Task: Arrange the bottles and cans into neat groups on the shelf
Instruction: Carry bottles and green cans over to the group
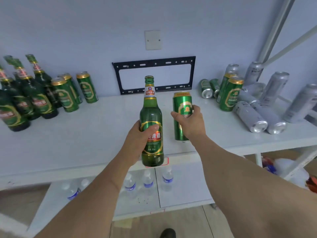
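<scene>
We see both forearms stretched forward over the white shelf [85,134]. The left hand [137,140] wraps its fingers round the label of an upright green beer bottle [151,121], held above the shelf's front edge. The right hand [190,122] curls round a green beer can [182,107], upright just right of the bottle. Bare shelf lies left of the left hand, before the grouped bottles [25,97] and green cans [72,90]. Right of the right hand, silver cans [253,115] lie toppled.
</scene>
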